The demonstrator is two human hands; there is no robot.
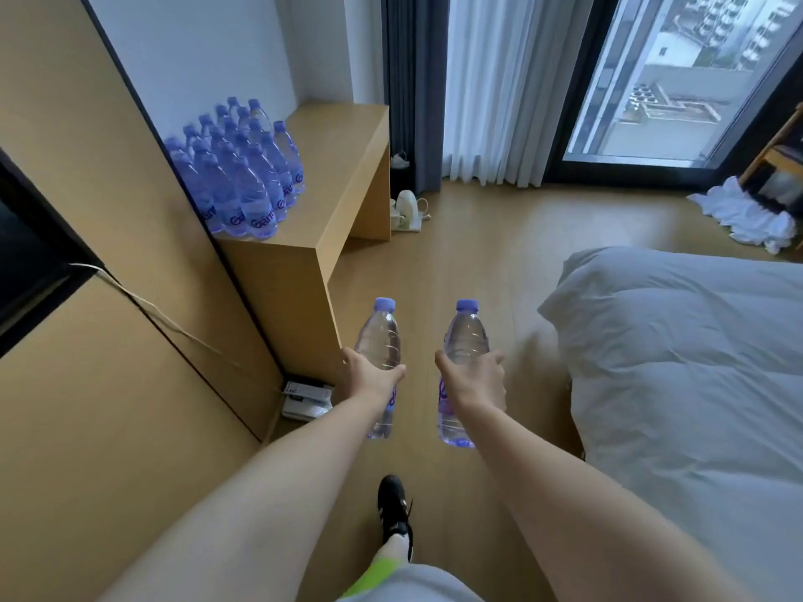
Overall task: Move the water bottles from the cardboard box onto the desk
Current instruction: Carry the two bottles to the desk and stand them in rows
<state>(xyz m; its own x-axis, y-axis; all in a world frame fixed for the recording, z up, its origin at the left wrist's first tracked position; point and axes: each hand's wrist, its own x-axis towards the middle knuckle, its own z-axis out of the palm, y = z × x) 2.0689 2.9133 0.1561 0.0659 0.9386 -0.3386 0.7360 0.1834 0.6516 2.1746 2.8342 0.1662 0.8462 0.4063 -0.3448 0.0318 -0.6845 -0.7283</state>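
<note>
My left hand (373, 380) grips a clear water bottle (379, 341) with a purple cap around its middle, upright above the floor. Beside it, my right hand (473, 380) grips a second such bottle (465, 336) the same way. Both bottles hang in the air in front of the near end of the wooden desk (343, 167). Several water bottles (243, 176) with purple labels stand packed together on the desk's left part, against the wall panel. The cardboard box is not in view.
A bed with a white duvet (678, 384) fills the right side. A kettle and cups (406, 210) sit on the floor by the desk's far leg. White cloth (743, 210) lies by the window. Small white items (306, 399) sit in the corner under the desk. My shoe (394, 510) is on the wooden floor.
</note>
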